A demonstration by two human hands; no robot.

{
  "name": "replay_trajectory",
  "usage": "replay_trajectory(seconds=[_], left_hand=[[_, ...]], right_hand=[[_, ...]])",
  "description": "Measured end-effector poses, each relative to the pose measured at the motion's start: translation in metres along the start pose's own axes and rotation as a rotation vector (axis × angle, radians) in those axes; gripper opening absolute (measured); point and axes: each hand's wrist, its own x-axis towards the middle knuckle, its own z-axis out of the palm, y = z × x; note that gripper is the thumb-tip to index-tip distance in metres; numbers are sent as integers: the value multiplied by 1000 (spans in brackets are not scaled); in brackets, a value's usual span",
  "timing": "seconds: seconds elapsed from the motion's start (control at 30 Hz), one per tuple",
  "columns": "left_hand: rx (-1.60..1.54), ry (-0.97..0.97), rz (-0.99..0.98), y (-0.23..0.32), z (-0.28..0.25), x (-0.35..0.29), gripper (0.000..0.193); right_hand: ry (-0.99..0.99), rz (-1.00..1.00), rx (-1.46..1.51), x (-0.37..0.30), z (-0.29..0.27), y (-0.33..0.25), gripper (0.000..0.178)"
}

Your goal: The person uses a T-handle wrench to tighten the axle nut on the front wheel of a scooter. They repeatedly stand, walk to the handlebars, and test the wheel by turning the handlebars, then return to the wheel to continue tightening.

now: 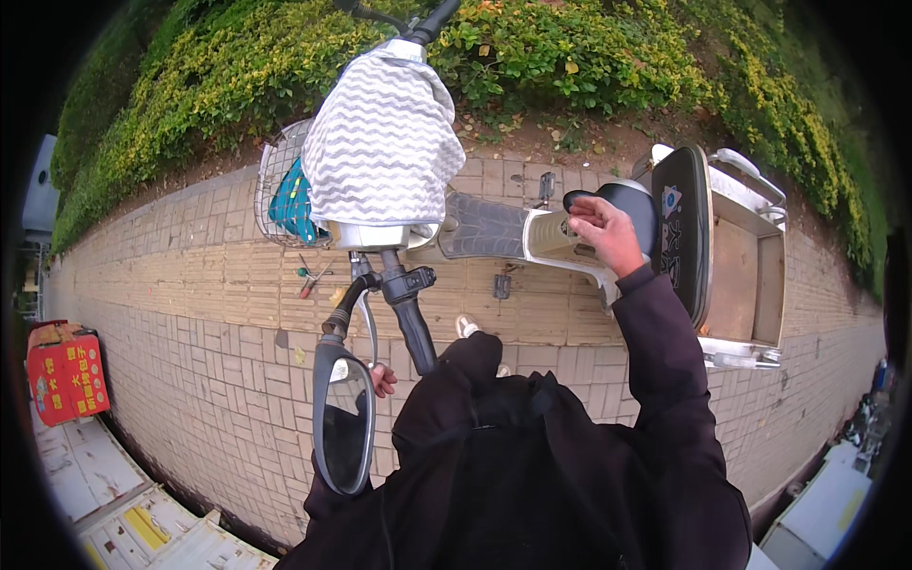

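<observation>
An electric scooter stands crosswise before me, its front end to the left. Over its black saddle [635, 217] hovers my right hand [606, 233], fingers stretched out and holding nothing; whether it touches the saddle is unclear. My left hand [383, 380] hangs low beside the round-edged mirror [344, 418], partly hidden by it. Its visible fingers look loosely bent, with nothing seen in them. The near handlebar grip [410, 328] and the brake lever [368, 328] are close to that hand. A white cloth with grey zigzags [385, 142] covers the scooter's front.
Hand tools with red and green handles [309, 280] lie on the paving [237, 380]. A wire basket [266, 199] holds a teal bundle [293, 204]. Behind the saddle are a dark backrest [686, 237] and an open box [746, 275]. Hedges [570, 57] line the far side; a red box [68, 375] stands left.
</observation>
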Motion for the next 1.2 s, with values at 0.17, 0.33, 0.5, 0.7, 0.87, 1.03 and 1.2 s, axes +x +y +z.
replay_trajectory(seconds=[0.17, 0.33, 0.5, 0.7, 0.87, 1.03, 1.2], left_hand=[[-142, 42, 76, 26, 27, -24, 41], [-228, 214, 165, 73, 60, -49, 42], [-200, 407, 232, 128, 94, -44, 70], [68, 660, -29, 192, 124, -5, 73], [414, 817, -403, 203, 142, 32, 43], [210, 1009, -338, 186, 151, 55, 26], [204, 1045, -299, 181, 149, 53, 24]], right_hand=[[-55, -100, -113, 71, -20, -32, 49], [-91, -318, -349, 166, -23, -85, 52], [-192, -768, -724, 282, -11, -152, 76], [-501, -1232, -1087, 418, 46, -222, 107], [-831, -1271, -1209, 471, 102, -227, 120], [-1033, -1167, -1185, 483, 115, -232, 112], [-1018, -1133, -1122, 471, 111, -233, 73]])
